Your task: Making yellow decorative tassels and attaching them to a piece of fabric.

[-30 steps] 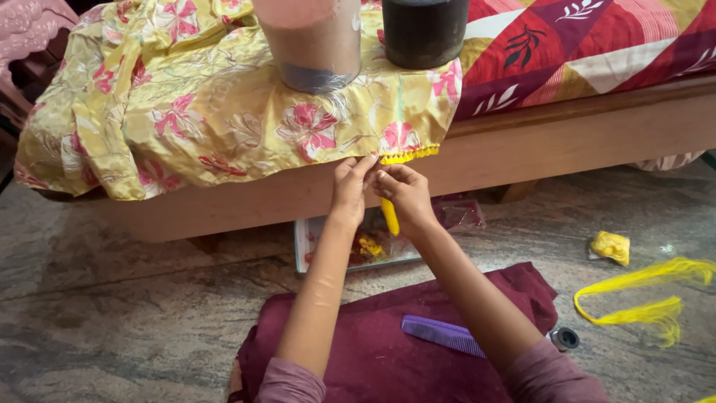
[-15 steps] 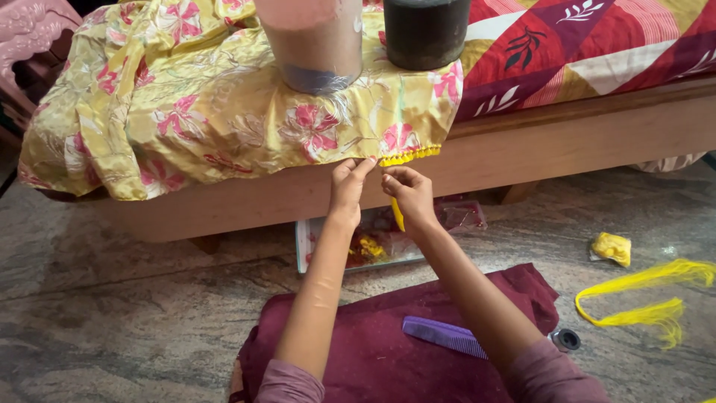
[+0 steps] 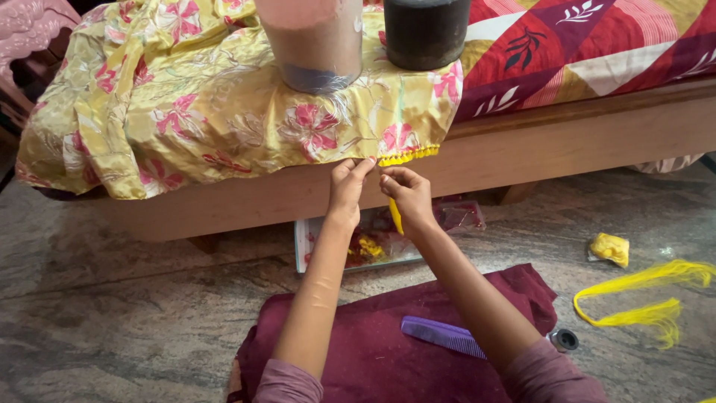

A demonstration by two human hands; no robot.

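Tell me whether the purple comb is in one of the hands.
No: the purple comb lies on the maroon cloth, while both hands work at the fabric edge.

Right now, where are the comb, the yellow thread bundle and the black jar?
comb (image 3: 441, 336), head view, middle of its purple spine.
yellow thread bundle (image 3: 641, 298), head view, the strands near the bend.
black jar (image 3: 426, 31), head view, its front wall.

purple comb (image 3: 441, 335) lay on maroon cloth (image 3: 373, 351) | yellow thread bundle (image 3: 641, 298) and yellow wad (image 3: 610, 248) lay on stone floor (image 3: 112, 313) | pink container (image 3: 313, 41) and black container (image 3: 425, 30) stood on bed (image 3: 582, 142) | tray (image 3: 302, 242) sat under bed
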